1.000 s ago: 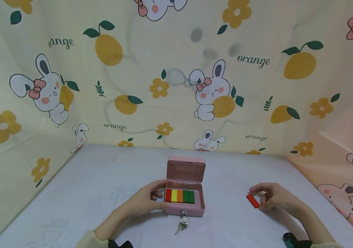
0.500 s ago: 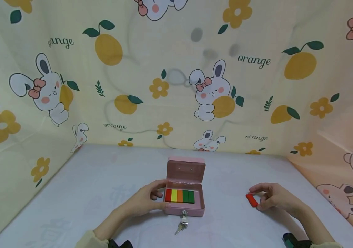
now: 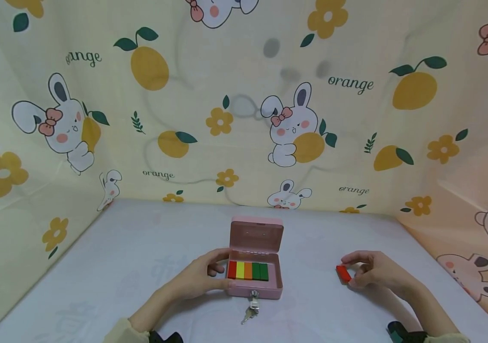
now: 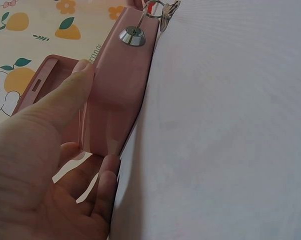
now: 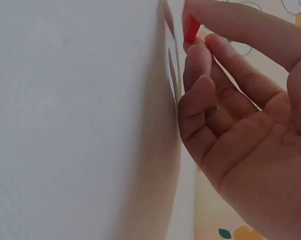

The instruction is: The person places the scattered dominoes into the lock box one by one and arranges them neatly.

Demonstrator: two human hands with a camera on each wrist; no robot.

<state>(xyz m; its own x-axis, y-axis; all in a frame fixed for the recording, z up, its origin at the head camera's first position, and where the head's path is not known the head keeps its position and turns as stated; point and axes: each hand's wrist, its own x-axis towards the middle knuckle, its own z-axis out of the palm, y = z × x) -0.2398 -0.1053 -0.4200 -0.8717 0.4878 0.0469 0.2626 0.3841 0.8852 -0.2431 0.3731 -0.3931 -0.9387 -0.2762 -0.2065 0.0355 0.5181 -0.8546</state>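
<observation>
A small pink metal cash box (image 3: 265,292) stands on the table with its lid (image 3: 256,237) raised. Inside it, a row of thin blocks (image 3: 248,270) lies side by side: red, yellow, orange and green, with a gap at the right end. My left hand (image 3: 198,275) grips the box's left side, thumb at the front corner, fingers toward the back. Keys (image 4: 169,14) hang from the lock (image 4: 133,36) on the front wall. Right of the box, my right hand (image 3: 381,271) pinches a red block (image 3: 343,274) between thumb and fingers, close over the table.
A white cloth (image 3: 312,314) covers the table. Behind and at both sides hangs a pale yellow curtain (image 3: 244,152) printed with rabbits, oranges and flowers. Dark bands (image 3: 402,333) sit at both wrists.
My right hand has shifted slightly left with the red block, which has turned a little in the fingers. The left hand and the box have stayed put.
</observation>
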